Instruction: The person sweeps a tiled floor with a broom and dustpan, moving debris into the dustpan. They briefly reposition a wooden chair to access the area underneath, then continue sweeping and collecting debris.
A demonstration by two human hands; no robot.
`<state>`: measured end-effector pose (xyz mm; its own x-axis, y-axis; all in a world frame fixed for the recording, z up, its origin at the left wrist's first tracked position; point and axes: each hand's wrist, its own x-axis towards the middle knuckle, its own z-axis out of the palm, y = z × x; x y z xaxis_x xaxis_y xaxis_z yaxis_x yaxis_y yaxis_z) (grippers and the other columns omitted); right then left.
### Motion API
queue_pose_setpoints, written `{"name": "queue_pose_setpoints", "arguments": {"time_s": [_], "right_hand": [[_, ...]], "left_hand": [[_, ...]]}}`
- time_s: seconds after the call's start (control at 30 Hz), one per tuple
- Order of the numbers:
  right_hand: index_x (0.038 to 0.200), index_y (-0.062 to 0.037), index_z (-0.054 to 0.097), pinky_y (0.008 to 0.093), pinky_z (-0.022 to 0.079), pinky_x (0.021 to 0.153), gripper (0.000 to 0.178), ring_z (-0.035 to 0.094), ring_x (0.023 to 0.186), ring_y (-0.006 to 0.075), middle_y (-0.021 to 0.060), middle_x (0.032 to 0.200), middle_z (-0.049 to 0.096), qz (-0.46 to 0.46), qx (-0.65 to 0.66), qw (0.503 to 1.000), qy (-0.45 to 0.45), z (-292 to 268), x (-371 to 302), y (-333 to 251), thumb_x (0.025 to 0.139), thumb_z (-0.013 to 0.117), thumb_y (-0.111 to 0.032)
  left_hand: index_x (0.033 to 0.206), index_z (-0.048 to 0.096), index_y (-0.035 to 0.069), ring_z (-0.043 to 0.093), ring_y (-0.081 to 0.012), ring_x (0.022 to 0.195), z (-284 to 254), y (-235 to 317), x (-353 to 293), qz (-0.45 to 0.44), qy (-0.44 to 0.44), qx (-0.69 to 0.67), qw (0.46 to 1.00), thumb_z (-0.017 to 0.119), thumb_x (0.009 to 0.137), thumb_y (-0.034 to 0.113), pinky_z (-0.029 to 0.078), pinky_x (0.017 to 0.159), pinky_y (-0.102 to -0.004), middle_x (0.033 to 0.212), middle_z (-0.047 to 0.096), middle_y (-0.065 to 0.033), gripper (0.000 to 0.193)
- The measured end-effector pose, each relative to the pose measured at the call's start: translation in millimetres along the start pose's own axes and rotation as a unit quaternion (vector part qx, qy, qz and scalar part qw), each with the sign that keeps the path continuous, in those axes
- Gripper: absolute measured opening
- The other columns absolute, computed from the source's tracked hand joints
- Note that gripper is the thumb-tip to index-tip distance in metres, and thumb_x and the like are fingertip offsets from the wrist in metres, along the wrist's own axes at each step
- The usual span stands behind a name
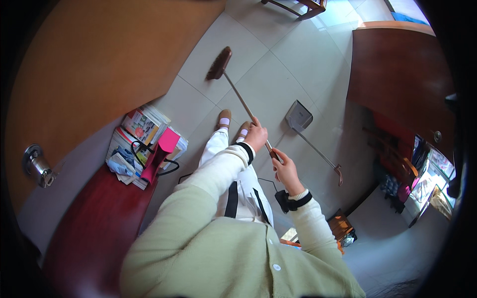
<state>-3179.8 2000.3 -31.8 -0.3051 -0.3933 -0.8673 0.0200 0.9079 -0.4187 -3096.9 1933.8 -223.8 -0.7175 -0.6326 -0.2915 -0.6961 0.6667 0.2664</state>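
We held the broom (239, 94) with both grips closed round its shaft (247, 107): left hand (256, 136) midway, right hand (288, 173) at the near end, probably spaced for leverage. It slanted forward and leftward, its head (224, 60) beyond our feet (224, 119), bristles (213, 68) facing left; the dustpan (299, 117) was apart, rightward.

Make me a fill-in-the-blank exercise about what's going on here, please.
1. The left hand and right hand hold a long-handled ____.
2. The hand nearer the bristles is the ____ one.
3. The dustpan rests on the tiled ____.
4. The bag near the books is coloured ____.
Missing words: broom; left; floor; pink.
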Motion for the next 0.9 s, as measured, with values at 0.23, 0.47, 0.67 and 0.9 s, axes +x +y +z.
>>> {"name": "queue_pose_setpoints", "arguments": {"time_s": [0.23,0.47,0.67,0.9], "right_hand": [[0.127,-0.0101,0.054,0.0254,0.039,0.041,0.039,0.046,0.045,0.0077,-0.0012,0.061,0.051,-0.035,-0.013,0.999,0.032,-26.5,-40.2,-0.6,0.089,0.055,-0.010],[0.128,-0.0062,0.050,0.0242,0.036,0.039,0.040,0.044,0.042,0.0078,0.0002,0.061,0.050,-0.070,0.111,0.989,-0.075,-9.1,5.4,-45.5,0.089,0.053,-0.011],[0.127,-0.0089,0.051,0.0244,0.035,0.037,0.038,0.045,0.042,0.0092,0.0017,0.066,0.052,-0.051,0.118,0.988,-0.087,10.7,68.5,-70.4,0.089,0.051,-0.013],[0.129,-0.0117,0.049,0.0256,0.036,0.038,0.039,0.043,0.042,0.0101,0.0005,0.065,0.049,0.045,0.113,0.992,-0.021,-21.9,2.8,-7.3,0.091,0.051,-0.014]], "left_hand": [[0.096,0.063,-0.003,0.062,-0.0408,0.090,-35.4,40.2,-3.6,0.053,-0.013,-0.073,0.996,0.058,0.080,0.012,0.054,0.073,-0.0361,0.119,0.041,-0.0461,0.023],[0.100,0.057,-0.007,0.054,-0.0487,0.104,-71.8,-40.6,27.7,-0.021,0.006,-0.151,0.988,0.056,0.081,0.005,0.048,0.089,-0.0394,0.124,0.033,-0.0470,0.023],[0.103,0.057,-0.007,0.051,-0.0472,0.109,-57.7,-84.5,72.6,-0.083,-0.025,-0.164,0.983,0.053,0.082,0.003,0.046,0.093,-0.0420,0.130,0.028,-0.0433,0.024],[0.094,0.060,-0.005,0.059,-0.0454,0.092,-14.2,12.2,27.2,0.011,-0.010,-0.111,0.994,0.057,0.077,0.005,0.050,0.085,-0.0406,0.118,0.038,-0.0435,0.020]]}}
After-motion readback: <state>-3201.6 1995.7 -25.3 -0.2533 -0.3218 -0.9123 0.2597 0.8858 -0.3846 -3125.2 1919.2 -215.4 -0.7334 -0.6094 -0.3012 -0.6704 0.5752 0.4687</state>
